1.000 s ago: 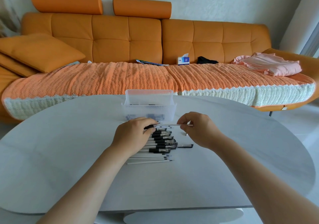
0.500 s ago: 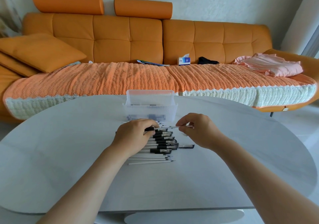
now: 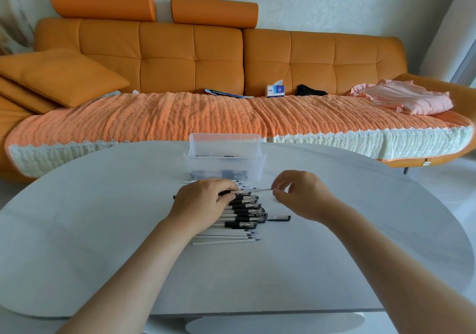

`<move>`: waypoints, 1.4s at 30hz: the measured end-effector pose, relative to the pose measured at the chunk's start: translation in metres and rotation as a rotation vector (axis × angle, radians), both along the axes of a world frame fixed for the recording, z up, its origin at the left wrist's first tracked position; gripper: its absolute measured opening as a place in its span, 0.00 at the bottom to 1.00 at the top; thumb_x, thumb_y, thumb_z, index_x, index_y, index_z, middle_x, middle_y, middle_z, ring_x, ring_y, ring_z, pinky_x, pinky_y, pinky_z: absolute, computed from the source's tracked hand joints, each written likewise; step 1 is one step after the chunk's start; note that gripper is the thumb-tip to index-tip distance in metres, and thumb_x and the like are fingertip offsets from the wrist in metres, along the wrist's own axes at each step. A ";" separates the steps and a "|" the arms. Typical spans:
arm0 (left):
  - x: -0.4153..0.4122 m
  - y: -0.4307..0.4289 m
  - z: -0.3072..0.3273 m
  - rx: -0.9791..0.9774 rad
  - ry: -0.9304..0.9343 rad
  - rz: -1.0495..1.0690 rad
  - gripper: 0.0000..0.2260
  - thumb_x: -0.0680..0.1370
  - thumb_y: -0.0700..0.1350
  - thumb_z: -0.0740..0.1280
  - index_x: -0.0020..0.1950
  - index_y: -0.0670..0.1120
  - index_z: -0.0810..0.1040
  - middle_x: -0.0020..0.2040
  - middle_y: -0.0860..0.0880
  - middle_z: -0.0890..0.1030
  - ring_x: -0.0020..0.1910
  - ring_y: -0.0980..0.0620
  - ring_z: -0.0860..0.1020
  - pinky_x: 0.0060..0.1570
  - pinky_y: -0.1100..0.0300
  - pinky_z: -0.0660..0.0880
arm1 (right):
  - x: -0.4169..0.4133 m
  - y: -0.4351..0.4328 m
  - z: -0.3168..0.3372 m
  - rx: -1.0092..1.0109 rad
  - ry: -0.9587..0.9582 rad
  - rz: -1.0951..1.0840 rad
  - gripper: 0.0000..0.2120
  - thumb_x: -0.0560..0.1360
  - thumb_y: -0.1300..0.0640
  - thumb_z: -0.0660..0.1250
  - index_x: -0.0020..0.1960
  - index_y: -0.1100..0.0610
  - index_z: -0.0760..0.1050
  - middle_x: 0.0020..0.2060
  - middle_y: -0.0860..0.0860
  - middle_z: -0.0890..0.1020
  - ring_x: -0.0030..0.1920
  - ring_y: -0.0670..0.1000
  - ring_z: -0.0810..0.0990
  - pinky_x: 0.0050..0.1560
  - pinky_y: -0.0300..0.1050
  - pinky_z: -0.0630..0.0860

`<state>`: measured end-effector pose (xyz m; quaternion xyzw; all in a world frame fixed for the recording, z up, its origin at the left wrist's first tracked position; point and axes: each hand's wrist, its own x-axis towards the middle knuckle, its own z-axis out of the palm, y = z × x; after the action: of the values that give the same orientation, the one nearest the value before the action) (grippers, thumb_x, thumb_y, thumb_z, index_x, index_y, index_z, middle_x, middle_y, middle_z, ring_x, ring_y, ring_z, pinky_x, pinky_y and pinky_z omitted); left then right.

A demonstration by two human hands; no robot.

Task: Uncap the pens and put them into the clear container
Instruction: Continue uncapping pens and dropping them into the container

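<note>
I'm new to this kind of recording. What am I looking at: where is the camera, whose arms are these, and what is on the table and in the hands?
There is no machine here. A person works with bare hands, and the single camera sits on their head, looking forward and down, so both arms reach in from the bottom of the picture. On the grey table lies a row of pens, some black-capped and some bare white, with a loose black cap beside it. Behind the row stands the clear container, with a few dark items dimly visible inside. The left hand and the right hand each grip one end of a thin white pen. An orange sofa fills the background.
</note>
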<state>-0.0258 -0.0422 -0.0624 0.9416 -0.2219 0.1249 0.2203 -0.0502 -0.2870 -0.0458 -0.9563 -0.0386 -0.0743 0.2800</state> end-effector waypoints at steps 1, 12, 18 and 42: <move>0.000 0.000 0.000 0.002 0.001 -0.002 0.08 0.79 0.56 0.63 0.56 0.61 0.78 0.54 0.64 0.80 0.47 0.60 0.76 0.41 0.62 0.69 | 0.000 0.000 0.000 0.002 0.003 -0.003 0.03 0.75 0.52 0.68 0.45 0.43 0.79 0.40 0.38 0.81 0.37 0.37 0.76 0.37 0.31 0.68; -0.007 -0.012 -0.002 0.025 -0.005 -0.055 0.08 0.78 0.57 0.64 0.56 0.60 0.75 0.49 0.61 0.81 0.39 0.60 0.73 0.39 0.62 0.72 | -0.004 0.027 -0.004 0.076 -0.025 0.152 0.05 0.75 0.54 0.71 0.47 0.45 0.83 0.39 0.39 0.81 0.39 0.44 0.80 0.39 0.32 0.75; -0.006 -0.012 -0.005 0.023 0.002 -0.069 0.07 0.77 0.59 0.63 0.52 0.60 0.74 0.47 0.60 0.82 0.39 0.58 0.77 0.39 0.59 0.75 | -0.003 0.031 -0.006 0.113 -0.011 0.148 0.05 0.76 0.55 0.71 0.48 0.46 0.84 0.39 0.38 0.81 0.38 0.42 0.78 0.36 0.28 0.71; -0.012 -0.049 -0.004 0.001 -0.219 -0.175 0.01 0.76 0.51 0.65 0.45 0.56 0.75 0.37 0.58 0.78 0.29 0.58 0.71 0.27 0.67 0.62 | -0.016 0.013 0.002 0.211 0.147 0.089 0.11 0.77 0.58 0.63 0.38 0.49 0.78 0.21 0.40 0.71 0.24 0.43 0.67 0.32 0.41 0.65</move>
<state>-0.0374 -0.0917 -0.0665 0.8994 -0.3259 0.2074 0.2044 -0.0658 -0.2737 -0.0442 -0.9218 -0.0522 0.0049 0.3840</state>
